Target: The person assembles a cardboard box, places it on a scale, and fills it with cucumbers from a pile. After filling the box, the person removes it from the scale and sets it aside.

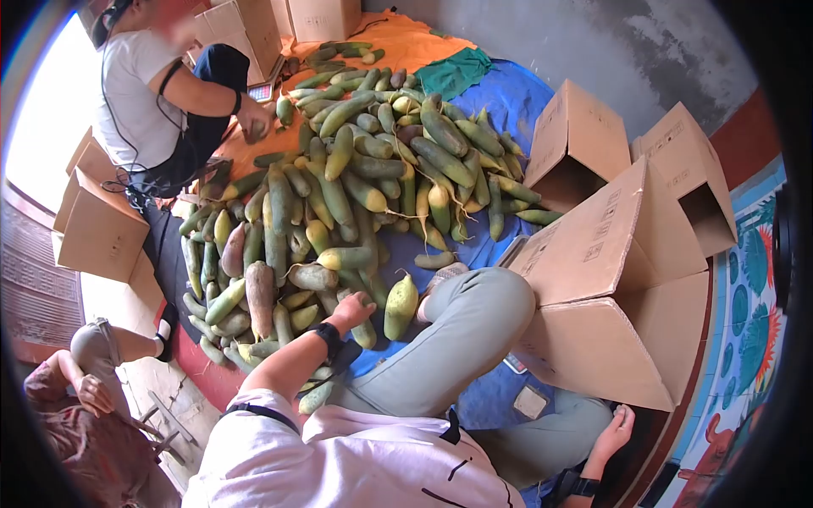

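A large heap of long green radishes (334,203) covers the blue and orange sheets in front of me. My left hand (351,311), with a dark watch on its wrist, is closed around the upper part of a green radish (365,334) at the heap's near edge. Just right of it, a pale green radish (400,308) stands out beside my shoe. Out to the right, my right hand (615,430) is beside my bent knee with its fingers curled together. Nothing shows in it.
Open cardboard boxes (584,245) stand along the right side. A person (144,93) squats at the upper left near another cardboard box (102,216). Another person (85,406) sits at the lower left. A green cloth (455,73) lies behind the heap, against the wall side.
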Tool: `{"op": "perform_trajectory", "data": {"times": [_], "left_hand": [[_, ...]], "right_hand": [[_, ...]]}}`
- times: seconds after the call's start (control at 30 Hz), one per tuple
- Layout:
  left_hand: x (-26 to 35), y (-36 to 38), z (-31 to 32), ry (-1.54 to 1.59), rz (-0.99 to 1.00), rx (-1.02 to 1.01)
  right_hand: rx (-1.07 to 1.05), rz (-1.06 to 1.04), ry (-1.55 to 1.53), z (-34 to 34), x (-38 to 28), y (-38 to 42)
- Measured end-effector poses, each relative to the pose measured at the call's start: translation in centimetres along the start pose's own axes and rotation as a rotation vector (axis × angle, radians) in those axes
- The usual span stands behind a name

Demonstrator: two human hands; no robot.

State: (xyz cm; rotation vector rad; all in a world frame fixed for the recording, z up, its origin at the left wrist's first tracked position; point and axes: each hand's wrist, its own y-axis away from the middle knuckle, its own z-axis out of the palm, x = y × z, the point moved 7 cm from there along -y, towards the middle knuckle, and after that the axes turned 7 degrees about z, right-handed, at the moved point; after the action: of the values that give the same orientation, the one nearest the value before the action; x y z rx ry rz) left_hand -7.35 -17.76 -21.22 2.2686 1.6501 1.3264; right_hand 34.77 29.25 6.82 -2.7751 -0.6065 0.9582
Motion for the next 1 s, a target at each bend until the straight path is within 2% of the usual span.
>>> {"op": "perform_trajectory", "data": {"times": [0.07,0.17,0.2,0.3,0.43,0.5,0.57,0.63,0.77,0.9,0.97,1.0], "left_hand": [[-0.1,-2.1,2.3,-0.062,0.033,-0.009],[4.6,-2.7,1.7,-0.146,0.124,-0.071],[3.7,-4.4,3.4,-0.171,0.164,-0.023],[6.5,-5.7,3.8,-0.305,0.243,-0.057],[9.4,-7.2,5.0,-0.532,0.302,-0.187],[9.3,-8.2,6.1,-0.566,0.306,-0.152],[9.5,-8.9,6.4,-0.603,0.310,-0.119],[9.3,-8.9,6.9,-0.636,0.253,-0.248],[10.0,-9.6,6.5,-0.720,0.207,-0.360],[8.7,-10.2,6.2,-0.695,0.159,-0.369],[5.2,-11.4,8.0,-0.694,0.196,-0.416],[6.3,-9.8,5.8,-0.652,0.180,-0.420]], "right_hand": [[0.003,0.001,0.023,-0.2,0.0,0.0],[0.016,-0.046,0.081,-0.1,-0.1,0.2],[0.012,-0.029,0.066,-0.1,-0.2,0.2],[0.008,-0.038,0.099,-0.3,0.3,0.2],[0.011,-0.042,0.147,-0.5,-0.2,0.3],[0.001,-0.054,0.161,-0.5,0.4,0.0],[0.006,0.002,0.236,-0.8,-3.6,0.6],[0.006,0.061,0.310,-0.8,-4.4,0.7],[0.008,0.007,0.350,-0.5,-4.4,0.6],[-0.026,0.006,0.341,-0.3,-5.9,0.5],[-0.025,0.023,0.345,-0.3,-5.0,0.4],[-0.026,0.041,0.351,-0.4,-4.5,0.4]]}}
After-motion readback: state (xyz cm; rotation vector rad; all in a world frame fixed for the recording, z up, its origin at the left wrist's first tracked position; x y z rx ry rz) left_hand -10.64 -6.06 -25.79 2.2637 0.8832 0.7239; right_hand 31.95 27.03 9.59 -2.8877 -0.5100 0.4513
